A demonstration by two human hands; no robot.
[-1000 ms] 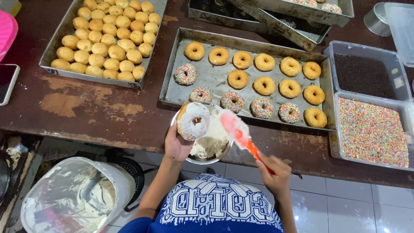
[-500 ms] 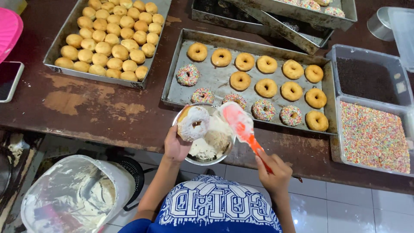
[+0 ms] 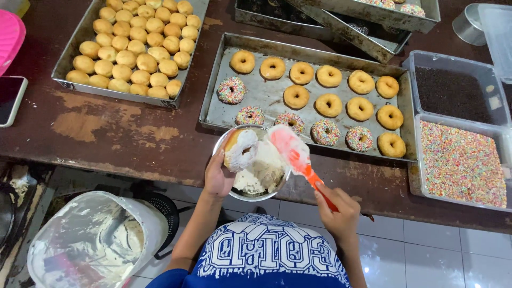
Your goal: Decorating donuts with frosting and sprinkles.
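Spatula (image 3: 296, 160) slants blade up-left, gripped by right hand (image 3: 336, 213); left hand (image 3: 218, 176) seemingly holds doughnut (image 3: 241, 149).

Just beyond the hands, the middle tray (image 3: 266, 96) carries sixteen doughnuts: eleven plain doughnuts (image 3: 296, 96) and five sprinkled doughnuts (image 3: 231, 89). One frosted doughnut (image 3: 241, 150) sits in the left hand (image 3: 218, 176), over one metal bowl (image 3: 255, 195). One red spatula (image 3: 296, 158) is in the right hand (image 3: 336, 210). Far left of the hands, one tray of round buns (image 3: 136, 45) holds roughly thirty. Right of the hands stand two tubs (image 3: 460, 162) of sprinkles.
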